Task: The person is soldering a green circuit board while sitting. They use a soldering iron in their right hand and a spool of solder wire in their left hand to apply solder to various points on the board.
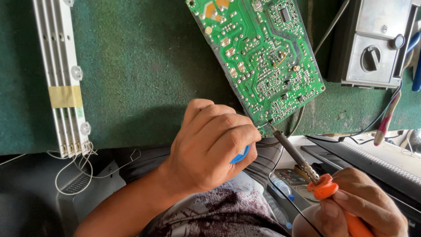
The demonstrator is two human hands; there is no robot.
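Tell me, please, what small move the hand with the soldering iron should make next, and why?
Probably hold the soldering iron tip steady on the near corner of the green circuit board. The right hand grips its orange handle, the tip already appears to touch that edge, and the left hand, holding a blue spool, has its fingers right beside the joint.
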